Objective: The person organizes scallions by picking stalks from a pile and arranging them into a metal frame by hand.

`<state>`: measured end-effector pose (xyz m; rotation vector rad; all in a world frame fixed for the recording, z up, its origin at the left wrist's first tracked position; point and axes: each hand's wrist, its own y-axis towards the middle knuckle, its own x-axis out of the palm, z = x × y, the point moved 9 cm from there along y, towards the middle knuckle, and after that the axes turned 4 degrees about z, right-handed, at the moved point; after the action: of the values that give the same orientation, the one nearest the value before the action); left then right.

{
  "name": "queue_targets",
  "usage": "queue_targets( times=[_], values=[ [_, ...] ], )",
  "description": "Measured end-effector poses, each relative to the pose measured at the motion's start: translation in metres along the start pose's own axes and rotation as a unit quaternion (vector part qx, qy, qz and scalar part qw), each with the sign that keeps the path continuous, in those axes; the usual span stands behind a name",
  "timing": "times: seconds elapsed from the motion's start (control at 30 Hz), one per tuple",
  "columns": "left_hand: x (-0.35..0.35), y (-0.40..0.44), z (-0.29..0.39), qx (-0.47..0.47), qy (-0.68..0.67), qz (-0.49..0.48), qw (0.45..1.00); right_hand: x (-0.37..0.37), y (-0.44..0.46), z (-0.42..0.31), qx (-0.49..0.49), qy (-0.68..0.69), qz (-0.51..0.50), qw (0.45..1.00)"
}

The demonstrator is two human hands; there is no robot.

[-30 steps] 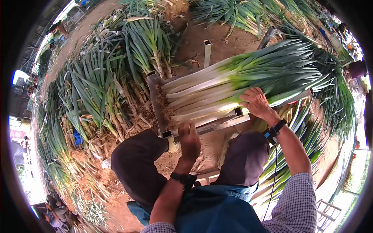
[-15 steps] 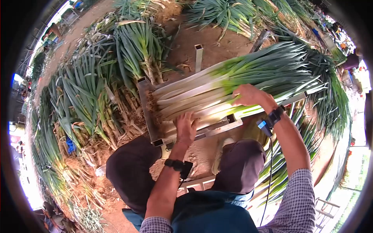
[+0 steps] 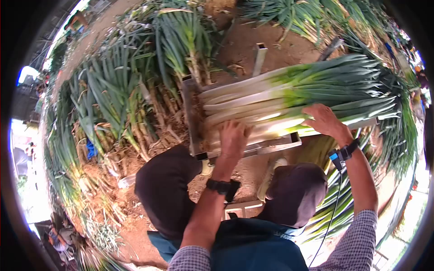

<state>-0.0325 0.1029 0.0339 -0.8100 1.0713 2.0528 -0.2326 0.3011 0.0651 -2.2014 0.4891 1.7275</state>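
Note:
A thick layer of leeks [image 3: 253,108] lies side by side in a metal frame [image 3: 193,122], white stalks and roots to the left, green leaves to the right. My left hand [image 3: 233,137] rests on the white stalks near the root end, its fingers laid over them. On the near edge of the green part, my right hand [image 3: 326,121] touches the leaves with fingers apart and slightly bent. Neither palm shows, so anything under the hands is hidden. Each wrist wears a black strap with a small device.
More leeks [image 3: 117,99] stand heaped to the left, and another pile [image 3: 298,18] lies at the back. An upright metal post [image 3: 260,58] rises behind the frame. My knees [image 3: 165,189] are close to its near side. A cable [image 3: 335,212] hangs from the right wrist.
The view has shifted, so the whole scene sits farther right. My right hand's fingers have spread a little on the leaves. My left hand stays on the white stalks.

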Motion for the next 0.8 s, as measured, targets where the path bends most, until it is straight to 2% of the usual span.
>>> queue_targets(
  times=[0.03, 0.17, 0.3, 0.4, 0.5, 0.53, 0.73, 0.77, 0.8],
  values=[
    [0.006, -0.007, -0.006, -0.036, 0.03, -0.015, 0.999, 0.005, 0.003, 0.001, 0.001, -0.003, -0.026, 1.0],
    [0.007, -0.02, -0.011, -0.064, 0.02, 0.009, 0.998, 0.011, 0.007, 0.0, -0.022, 0.027, -0.037, 0.999],
    [0.022, -0.016, -0.042, -0.153, -0.028, -0.044, 0.987, 0.02, 0.019, 0.015, 0.045, 0.023, -0.104, 0.993],
    [0.014, -0.007, -0.042, -0.127, 0.066, -0.018, 0.99, 0.034, 0.023, 0.025, 0.108, 0.059, -0.201, 0.972],
    [0.006, -0.001, -0.032, -0.059, 0.138, 0.042, 0.988, 0.023, 0.019, 0.011, 0.051, 0.021, -0.103, 0.993],
    [0.015, -0.004, -0.038, -0.084, 0.15, -0.009, 0.985, 0.019, 0.014, 0.004, 0.039, -0.007, -0.064, 0.997],
    [0.034, -0.013, -0.044, -0.036, 0.207, -0.004, 0.978, 0.009, -0.018, -0.035, -0.065, -0.112, 0.148, 0.98],
    [0.038, -0.01, -0.044, -0.025, 0.209, 0.007, 0.978, 0.016, -0.016, -0.026, -0.043, -0.104, 0.13, 0.985],
    [0.039, -0.01, -0.044, -0.037, 0.221, -0.025, 0.974, 0.016, -0.014, -0.023, -0.05, -0.093, 0.133, 0.986]
  ],
)
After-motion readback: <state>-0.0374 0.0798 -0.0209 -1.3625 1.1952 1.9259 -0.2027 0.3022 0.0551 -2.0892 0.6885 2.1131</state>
